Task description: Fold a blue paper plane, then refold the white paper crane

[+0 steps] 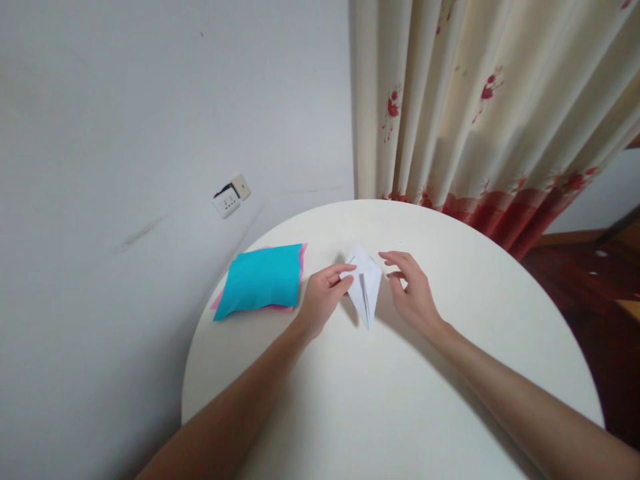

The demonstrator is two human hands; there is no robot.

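A piece of white folded paper [371, 280], kite-shaped with a slit down its lower middle, is held just above the table. My left hand [324, 293] pinches its left corner between thumb and fingers. Its narrow point faces toward me, and the upper end looks blurred. To the right of the paper is my right hand [411, 290], fingers curved and apart, with nothing in it. A small gap separates its fingertips from the paper's right corner.
A round white table [320, 413] bears a stack of turquoise and pink paper [263, 279] at the left. Behind it are a white wall with a socket [227, 203] and a cream curtain [450, 133] with red flowers.
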